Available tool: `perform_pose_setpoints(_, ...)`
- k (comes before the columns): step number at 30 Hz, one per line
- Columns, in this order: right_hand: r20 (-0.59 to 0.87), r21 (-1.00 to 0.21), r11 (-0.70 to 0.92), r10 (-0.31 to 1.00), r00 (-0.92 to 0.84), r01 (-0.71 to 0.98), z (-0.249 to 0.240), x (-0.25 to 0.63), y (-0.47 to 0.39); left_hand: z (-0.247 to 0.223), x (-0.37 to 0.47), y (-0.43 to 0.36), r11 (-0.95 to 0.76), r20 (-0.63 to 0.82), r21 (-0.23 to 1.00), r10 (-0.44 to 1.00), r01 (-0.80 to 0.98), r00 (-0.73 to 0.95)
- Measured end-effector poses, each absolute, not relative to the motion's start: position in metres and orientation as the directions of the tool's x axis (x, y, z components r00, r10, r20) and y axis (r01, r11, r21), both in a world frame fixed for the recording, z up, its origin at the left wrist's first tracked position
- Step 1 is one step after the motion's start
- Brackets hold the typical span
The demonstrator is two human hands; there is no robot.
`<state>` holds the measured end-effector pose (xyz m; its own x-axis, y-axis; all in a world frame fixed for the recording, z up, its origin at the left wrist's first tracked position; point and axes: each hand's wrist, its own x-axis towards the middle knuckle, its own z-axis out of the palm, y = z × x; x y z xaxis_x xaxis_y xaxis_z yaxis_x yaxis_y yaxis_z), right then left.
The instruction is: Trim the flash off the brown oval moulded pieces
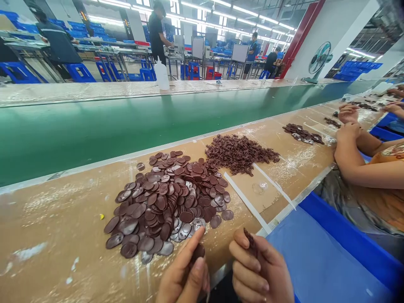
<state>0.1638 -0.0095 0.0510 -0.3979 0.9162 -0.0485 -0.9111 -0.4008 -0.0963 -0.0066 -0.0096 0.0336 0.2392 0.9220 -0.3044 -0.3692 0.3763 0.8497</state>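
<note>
My left hand [184, 273] pinches a brown oval disc [198, 251] at the near edge of the brown worktop [63, 223]. My right hand [260, 269], close beside it, is closed around a small dark brown part [250, 240] that sticks up between the fingers. Just beyond both hands lies a big heap of brown oval discs [167, 202], some turned grey side up. Behind that heap sits a pile of small brown parts [238, 153].
A green conveyor belt [126, 122] runs along the far side of the worktop. A blue bin [325, 261] sits below right. A co-worker's arms [356, 160] rest on the worktop at right, by another disc pile [303, 134]. A white bottle [162, 75] stands beyond the belt.
</note>
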Motion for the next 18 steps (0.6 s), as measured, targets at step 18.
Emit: perform_pose_setpoints(18, -0.313, -0.614, -0.355, 0.929, -0.195, -0.705, 0.058, 0.152, -0.021, 0.045, -0.006, 0.001, 0.259, -0.242, 0.81, 0.965, -0.526, 0.101)
